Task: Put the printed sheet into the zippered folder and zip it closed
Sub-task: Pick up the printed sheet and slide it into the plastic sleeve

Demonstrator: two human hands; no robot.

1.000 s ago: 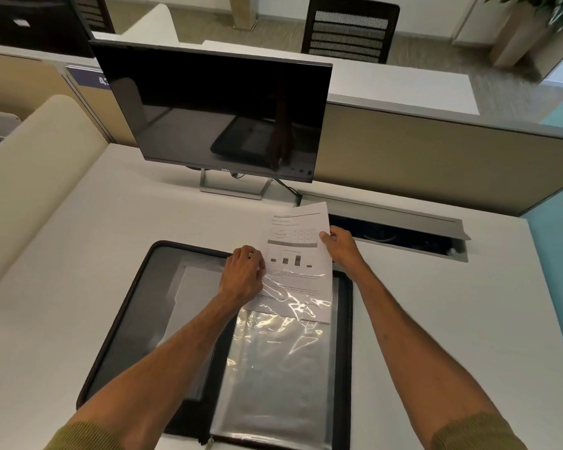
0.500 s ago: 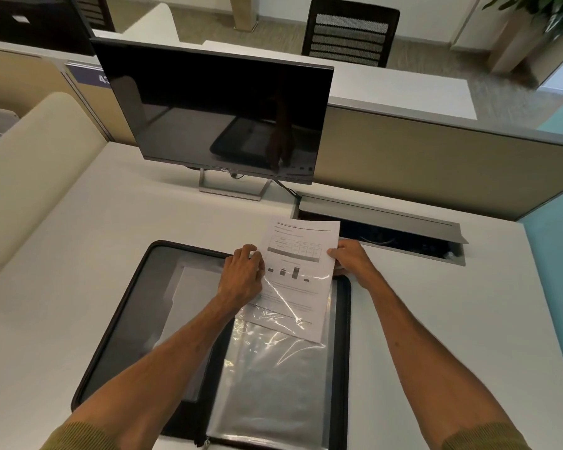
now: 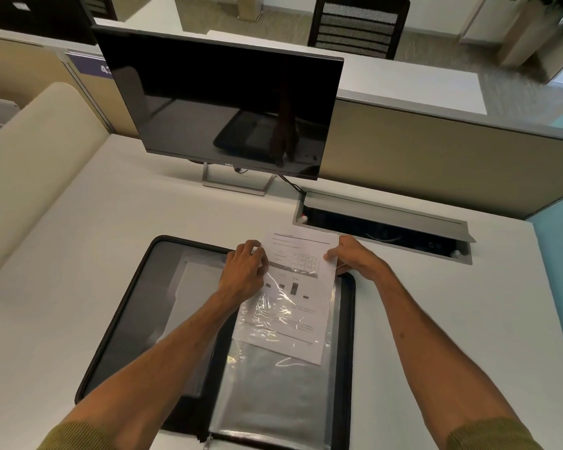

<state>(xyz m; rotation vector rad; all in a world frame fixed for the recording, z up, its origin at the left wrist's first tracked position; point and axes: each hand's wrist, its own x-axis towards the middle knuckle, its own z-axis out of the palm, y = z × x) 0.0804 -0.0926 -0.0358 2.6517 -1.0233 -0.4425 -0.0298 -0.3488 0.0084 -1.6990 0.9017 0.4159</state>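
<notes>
A black zippered folder (image 3: 124, 319) lies open flat on the white desk, with clear plastic sleeves (image 3: 273, 394) on its right half. The printed sheet (image 3: 301, 254), white with a table and small bar chart, sits partway inside the top sleeve; its lower part shows through the plastic and its top edge sticks out past the folder's far rim. My left hand (image 3: 246, 271) pinches the sleeve's opening at the sheet's left edge. My right hand (image 3: 355, 254) grips the sheet's right edge near the top. The zipper pull (image 3: 207, 444) shows at the folder's near edge.
A dark monitor (image 3: 221, 102) on a metal stand (image 3: 238, 183) is behind the folder. An open cable tray (image 3: 384, 225) is set into the desk at the back right. A beige divider (image 3: 436, 160) closes off the far side of the desk (image 3: 468, 319).
The sheet has slid toward me, deeper into the clear sleeve, and less of it sticks out beyond the folder. My right hand came down with it; my left hand stayed put.
</notes>
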